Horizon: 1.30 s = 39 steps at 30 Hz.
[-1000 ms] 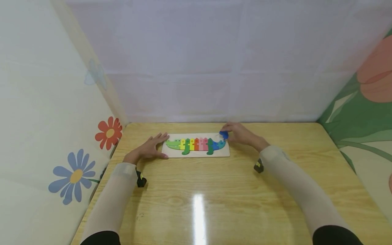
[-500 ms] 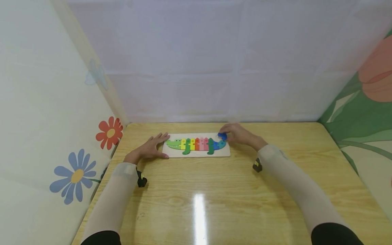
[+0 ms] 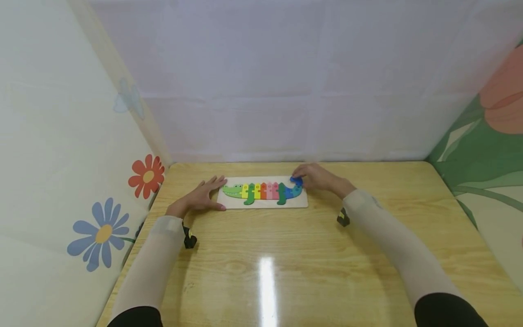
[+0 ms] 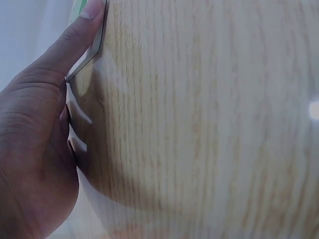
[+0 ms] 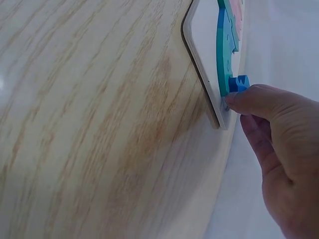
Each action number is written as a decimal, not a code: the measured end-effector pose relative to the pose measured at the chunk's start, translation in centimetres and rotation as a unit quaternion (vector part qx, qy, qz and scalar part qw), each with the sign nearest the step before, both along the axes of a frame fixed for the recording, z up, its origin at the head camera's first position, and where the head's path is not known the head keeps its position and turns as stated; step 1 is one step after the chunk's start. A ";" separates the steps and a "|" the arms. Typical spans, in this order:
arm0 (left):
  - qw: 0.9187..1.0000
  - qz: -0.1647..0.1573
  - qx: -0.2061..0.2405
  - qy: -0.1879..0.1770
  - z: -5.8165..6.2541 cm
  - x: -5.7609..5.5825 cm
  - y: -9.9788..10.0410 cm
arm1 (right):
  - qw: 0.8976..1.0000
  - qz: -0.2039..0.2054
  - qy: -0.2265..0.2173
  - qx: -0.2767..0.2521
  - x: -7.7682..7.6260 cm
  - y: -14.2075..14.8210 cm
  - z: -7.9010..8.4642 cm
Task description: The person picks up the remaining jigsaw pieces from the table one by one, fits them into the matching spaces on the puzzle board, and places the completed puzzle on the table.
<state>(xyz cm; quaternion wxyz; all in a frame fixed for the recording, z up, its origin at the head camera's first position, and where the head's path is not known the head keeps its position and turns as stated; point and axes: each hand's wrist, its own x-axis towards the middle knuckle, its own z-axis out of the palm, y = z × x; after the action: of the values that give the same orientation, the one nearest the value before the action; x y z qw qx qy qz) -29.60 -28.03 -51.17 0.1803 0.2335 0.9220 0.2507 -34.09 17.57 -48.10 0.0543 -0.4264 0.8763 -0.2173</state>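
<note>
A crocodile puzzle board (image 3: 233, 204), white with coloured pieces in a row from a green head to a blue tail, lies near the table's back edge. My right hand (image 3: 316, 177) pinches a dark blue puzzle piece (image 3: 296, 180) between thumb and fingers at the tail end. In the right wrist view that blue piece (image 5: 239, 82) sits right against the end of the teal tail piece (image 5: 225, 59). My left hand (image 3: 202, 195) is spread at the board's left end, thumb at the front corner and fingers at the back one. The left wrist view shows the thumb (image 4: 70, 45) resting along the board's edge.
The board lies on a wood-grain table (image 3: 229, 254) with a light reflection near the front. A white cloth wall (image 3: 253, 91) rises behind the back edge. Flower-printed panels stand at the left (image 3: 41, 136) and right (image 3: 482, 159).
My right hand has brought the dark blue piece slightly down and inward, up to the tail's tip. The left hand stays at the board's left end.
</note>
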 end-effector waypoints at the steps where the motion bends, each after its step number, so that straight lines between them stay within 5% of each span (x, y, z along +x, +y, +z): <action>1: 1.000 0.000 0.001 0.000 0.0 0.0 0.0 | 1.000 0.003 0.005 0.002 0.0 0.0 0.0; 39: 1.000 0.002 0.008 0.006 0.0 0.2 -0.1 | 0.999 -0.013 -0.043 0.021 -0.1 -0.2 -0.1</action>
<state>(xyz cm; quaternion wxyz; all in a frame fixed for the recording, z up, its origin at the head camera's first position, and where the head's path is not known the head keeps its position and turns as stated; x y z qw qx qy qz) -29.42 -28.10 -51.14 0.1724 0.2342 0.9217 0.2567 -34.17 17.35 -48.24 0.0981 -0.4042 0.8831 -0.2173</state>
